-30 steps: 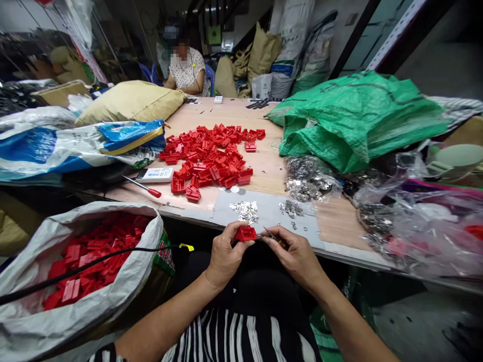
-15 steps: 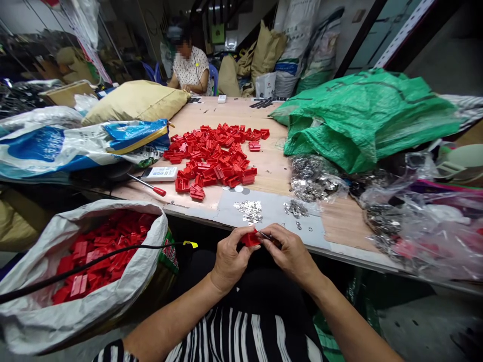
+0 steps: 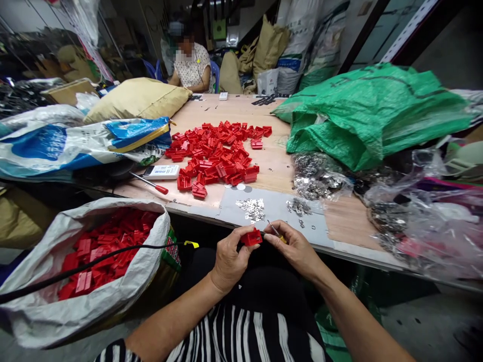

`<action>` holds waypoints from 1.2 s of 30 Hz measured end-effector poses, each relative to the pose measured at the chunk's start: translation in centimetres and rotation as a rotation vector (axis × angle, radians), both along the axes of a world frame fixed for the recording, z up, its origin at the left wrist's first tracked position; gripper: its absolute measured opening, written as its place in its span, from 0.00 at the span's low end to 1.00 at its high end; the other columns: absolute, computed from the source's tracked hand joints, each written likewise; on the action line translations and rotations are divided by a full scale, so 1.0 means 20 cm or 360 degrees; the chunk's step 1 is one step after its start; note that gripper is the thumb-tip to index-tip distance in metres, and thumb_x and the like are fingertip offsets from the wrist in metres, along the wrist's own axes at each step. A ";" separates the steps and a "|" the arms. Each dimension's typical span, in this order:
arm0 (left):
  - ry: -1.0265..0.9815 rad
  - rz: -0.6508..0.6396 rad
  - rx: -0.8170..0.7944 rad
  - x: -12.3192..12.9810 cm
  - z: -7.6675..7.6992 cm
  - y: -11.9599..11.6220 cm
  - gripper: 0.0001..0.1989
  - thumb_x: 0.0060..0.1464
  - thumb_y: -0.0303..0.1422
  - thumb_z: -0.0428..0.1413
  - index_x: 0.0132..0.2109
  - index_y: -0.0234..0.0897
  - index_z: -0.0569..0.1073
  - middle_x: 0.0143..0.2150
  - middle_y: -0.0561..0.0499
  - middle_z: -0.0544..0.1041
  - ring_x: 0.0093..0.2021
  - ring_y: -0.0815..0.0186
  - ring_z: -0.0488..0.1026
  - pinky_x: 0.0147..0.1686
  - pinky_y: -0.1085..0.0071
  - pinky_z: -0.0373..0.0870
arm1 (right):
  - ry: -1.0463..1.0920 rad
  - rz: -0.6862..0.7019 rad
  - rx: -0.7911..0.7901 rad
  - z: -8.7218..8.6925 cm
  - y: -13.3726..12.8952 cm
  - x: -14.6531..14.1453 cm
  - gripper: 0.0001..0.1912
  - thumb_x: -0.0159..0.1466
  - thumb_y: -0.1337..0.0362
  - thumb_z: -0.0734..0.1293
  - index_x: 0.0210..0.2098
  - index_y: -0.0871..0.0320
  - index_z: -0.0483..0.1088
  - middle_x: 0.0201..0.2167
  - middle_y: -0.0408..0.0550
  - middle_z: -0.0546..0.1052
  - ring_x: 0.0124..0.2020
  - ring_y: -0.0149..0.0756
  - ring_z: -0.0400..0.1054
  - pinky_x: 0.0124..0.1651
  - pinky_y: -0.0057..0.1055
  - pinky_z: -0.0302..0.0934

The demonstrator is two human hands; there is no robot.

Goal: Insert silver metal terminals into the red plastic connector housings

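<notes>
Left hand (image 3: 229,260), right hand (image 3: 293,249) parted; red plastic part (image 3: 251,237) left; screwdriver (image 3: 274,229) right

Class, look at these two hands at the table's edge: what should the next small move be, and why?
Probably the right hand should bring the thin tool onto the red plastic piece. The left hand is holding that piece up steadily, and the tool's tip is right beside it.
</notes>
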State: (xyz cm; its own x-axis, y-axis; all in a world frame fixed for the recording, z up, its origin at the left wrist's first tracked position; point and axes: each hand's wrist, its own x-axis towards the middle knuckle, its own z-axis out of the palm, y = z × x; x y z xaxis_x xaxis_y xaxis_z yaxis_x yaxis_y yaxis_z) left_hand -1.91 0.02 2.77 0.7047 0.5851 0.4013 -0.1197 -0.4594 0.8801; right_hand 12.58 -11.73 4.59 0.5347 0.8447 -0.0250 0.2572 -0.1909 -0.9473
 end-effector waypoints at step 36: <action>-0.0090 -0.0362 -0.0566 -0.06 -0.06 -0.03 0.16 0.51 0.30 0.62 0.48 0.40 0.73 0.46 0.48 0.78 0.47 0.63 0.77 0.49 0.67 0.73 | 0.1507 0.0311 0.0051 -0.14 -0.03 -0.11 0.25 0.52 0.50 0.75 0.34 0.56 0.59 0.20 0.33 0.55 0.17 0.21 0.40 0.20 0.22 0.33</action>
